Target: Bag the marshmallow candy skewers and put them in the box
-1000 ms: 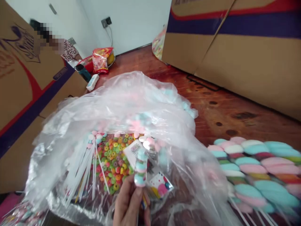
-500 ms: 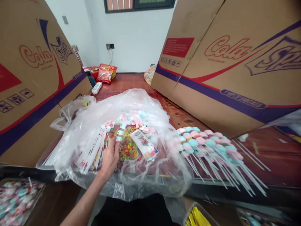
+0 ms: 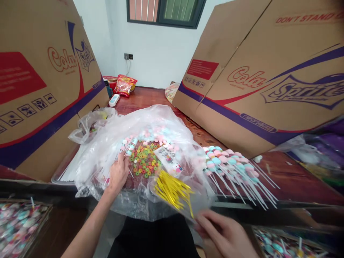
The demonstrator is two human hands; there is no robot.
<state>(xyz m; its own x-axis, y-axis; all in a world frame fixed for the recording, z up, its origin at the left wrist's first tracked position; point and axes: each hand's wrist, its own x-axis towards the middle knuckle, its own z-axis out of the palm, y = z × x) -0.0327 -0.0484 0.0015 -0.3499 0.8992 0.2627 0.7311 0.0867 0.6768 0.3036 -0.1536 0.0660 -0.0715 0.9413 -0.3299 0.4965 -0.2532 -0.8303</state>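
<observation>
**Desk:** What has changed at the sweets table?

**Photographer:** The right hand [image 3: 224, 234], absent half a second ago, has come in at the table's near edge, fingers closed on a clear packet of yellow twist ties [image 3: 173, 191]. The left hand [image 3: 118, 173] has set the wrapped marshmallow stick [image 3: 130, 146] into the open plastic bag [image 3: 150, 122] and lies on the white sticks, fingers loosely curled (whether it still grips, I cannot tell).

**Desk:** Meaning?

**Photographer:** Ties are now within reach, I judge.

**Desk:** Room to move?

**Photographer:** Tight. 2 cardboard cartons [image 3: 40, 89] flank the bag; marshmallow skewers [image 3: 231, 163] lie just right of it, sticks pointing toward the near edge. Open wood shows only behind.
</observation>
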